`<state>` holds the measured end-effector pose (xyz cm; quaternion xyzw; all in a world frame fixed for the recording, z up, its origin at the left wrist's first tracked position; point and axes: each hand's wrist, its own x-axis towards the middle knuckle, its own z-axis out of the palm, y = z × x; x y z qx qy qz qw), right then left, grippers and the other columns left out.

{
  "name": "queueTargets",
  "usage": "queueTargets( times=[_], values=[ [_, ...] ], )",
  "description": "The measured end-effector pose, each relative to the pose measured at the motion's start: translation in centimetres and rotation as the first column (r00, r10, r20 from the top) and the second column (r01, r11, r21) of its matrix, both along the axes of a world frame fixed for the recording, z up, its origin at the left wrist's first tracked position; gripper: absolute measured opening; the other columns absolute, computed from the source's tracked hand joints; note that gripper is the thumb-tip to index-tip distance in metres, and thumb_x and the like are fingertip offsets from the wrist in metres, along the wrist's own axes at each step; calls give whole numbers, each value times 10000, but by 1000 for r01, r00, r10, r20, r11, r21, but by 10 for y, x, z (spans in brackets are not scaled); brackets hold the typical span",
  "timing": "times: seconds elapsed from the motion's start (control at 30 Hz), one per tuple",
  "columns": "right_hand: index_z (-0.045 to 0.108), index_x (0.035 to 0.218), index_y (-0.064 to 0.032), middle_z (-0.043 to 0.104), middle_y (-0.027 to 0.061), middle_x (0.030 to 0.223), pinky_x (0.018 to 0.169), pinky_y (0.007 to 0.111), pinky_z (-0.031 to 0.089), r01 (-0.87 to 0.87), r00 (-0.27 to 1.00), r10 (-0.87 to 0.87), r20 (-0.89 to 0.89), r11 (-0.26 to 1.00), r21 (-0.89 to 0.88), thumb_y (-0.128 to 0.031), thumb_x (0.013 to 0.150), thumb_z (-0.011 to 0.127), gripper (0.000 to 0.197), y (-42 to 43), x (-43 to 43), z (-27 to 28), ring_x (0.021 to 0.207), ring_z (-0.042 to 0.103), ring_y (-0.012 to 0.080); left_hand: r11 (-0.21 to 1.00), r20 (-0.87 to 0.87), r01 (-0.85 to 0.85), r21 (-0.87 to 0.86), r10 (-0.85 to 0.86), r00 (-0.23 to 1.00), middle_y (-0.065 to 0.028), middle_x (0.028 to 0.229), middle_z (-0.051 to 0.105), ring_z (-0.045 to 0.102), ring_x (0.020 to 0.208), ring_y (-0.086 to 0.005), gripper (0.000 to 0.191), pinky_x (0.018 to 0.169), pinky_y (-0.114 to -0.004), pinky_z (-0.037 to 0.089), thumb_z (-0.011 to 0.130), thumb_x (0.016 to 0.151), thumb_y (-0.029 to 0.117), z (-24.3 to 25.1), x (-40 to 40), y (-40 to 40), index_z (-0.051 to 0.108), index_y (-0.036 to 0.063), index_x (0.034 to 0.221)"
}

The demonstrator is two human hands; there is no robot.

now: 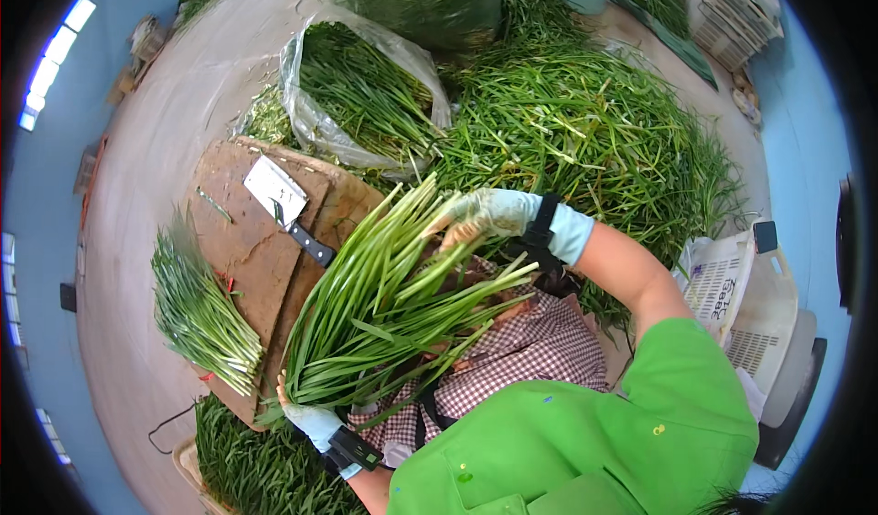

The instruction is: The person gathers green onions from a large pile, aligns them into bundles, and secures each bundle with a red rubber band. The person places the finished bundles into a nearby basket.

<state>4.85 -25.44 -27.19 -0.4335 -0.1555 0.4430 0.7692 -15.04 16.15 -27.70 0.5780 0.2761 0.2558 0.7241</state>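
A large loose bundle of long green garlic chives lies across my lap, its pale stems towards the upper right. My right hand, in a soiled light glove, has its fingers around some of the stems. At the leafy lower end, my left hand, also gloved, holds the leaves, its fingers partly hidden by them. Left of the bundle a cleaver with a black handle rests on a worn wooden board. A smaller bunch of chives lies along the board's left edge, with something red beside it.
Ahead stands an open clear plastic bag of chives, with a big loose heap to its right. A fuller bag is behind. More greens fill a container at lower left. White plastic baskets stand at right.
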Motion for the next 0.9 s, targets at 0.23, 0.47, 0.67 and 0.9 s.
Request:
queueTargets(
  times=[0.23, 0.47, 0.67, 0.9],
  values=[
    [624, 1112, -20, 685, 83, 871, 601, 258, 486, -212, 957, 283, 72, 842, -497, -294, 848, 656, 382, -12, -2, 18, 714, 613, 124, 969, -39, 127, 210, -121, 992, -133, 1355, 436, 453, 1210, -233, 392, 1029, -387, 375, 346, 952, 127, -4, -1, 4, 383, 22, 1328],
    [675, 855, -36, 665, 121, 756, 609, 348, 498, 129, 717, 534, 448, 530, -838, -321, 853, 585, 299, 18, -7, 29, 693, 636, 240, 974, -27, 94, 208, -91, 996, -125, 1364, 431, 447, 1217, -229, 396, 1042, -384, 361, 315, 961, 165, -3, 4, 1, 393, 22, 1322],
    [637, 916, -59, 670, 157, 858, 675, 383, 535, 754, 419, 671, 612, 119, -646, -139, 809, 531, 170, -28, 7, 12, 771, 654, 307, 986, -68, 100, 136, -92, 993, -135, 1355, 435, 454, 1207, -231, 398, 1038, -386, 365, 322, 956, 144, -3, -1, 3, 381, 11, 1326],
    [620, 914, -54, 658, 149, 826, 659, 413, 498, 706, 447, 476, 758, -707, 28, -289, 828, 595, 252, -176, 3, 19, 743, 645, 275, 964, -66, 123, 235, -110, 992, -163, 1357, 427, 456, 1209, -238, 402, 1039, -379, 364, 337, 949, 122, -13, -4, 5, 362, -30, 1320]
  ],
)
